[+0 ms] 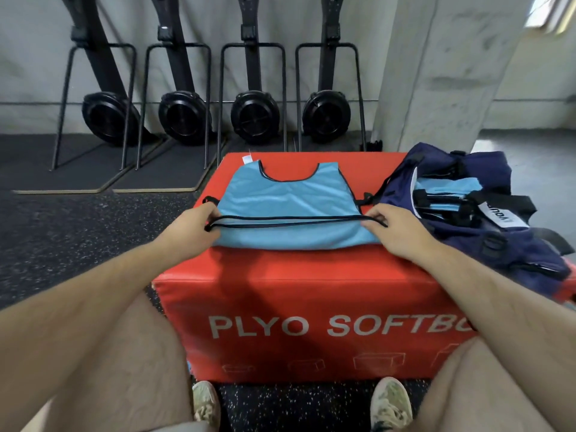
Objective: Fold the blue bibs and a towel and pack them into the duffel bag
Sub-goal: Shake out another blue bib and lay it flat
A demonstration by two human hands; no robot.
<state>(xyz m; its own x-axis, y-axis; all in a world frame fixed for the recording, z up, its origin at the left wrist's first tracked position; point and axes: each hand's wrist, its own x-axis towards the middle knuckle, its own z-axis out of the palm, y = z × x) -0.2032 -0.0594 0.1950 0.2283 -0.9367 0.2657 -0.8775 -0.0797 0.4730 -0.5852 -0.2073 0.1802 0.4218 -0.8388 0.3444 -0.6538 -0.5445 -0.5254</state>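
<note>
A light blue bib (286,194) with black trim lies flat on top of the red plyo soft box (311,275), neck hole pointing away from me. Its near hem is folded up over itself. My left hand (191,224) pinches the left corner of that hem, and my right hand (392,227) pinches the right corner. Between them the black edge runs taut. The navy duffel bag (486,244) sits open at the right end of the box, touching the bib's side. Folded blue bibs (445,190) show inside it.
Several black exercise machines (255,120) on stands line the far wall, on dark mats. A concrete pillar (436,73) rises behind the bag. Speckled rubber floor lies to the left. My knees and shoes flank the box front.
</note>
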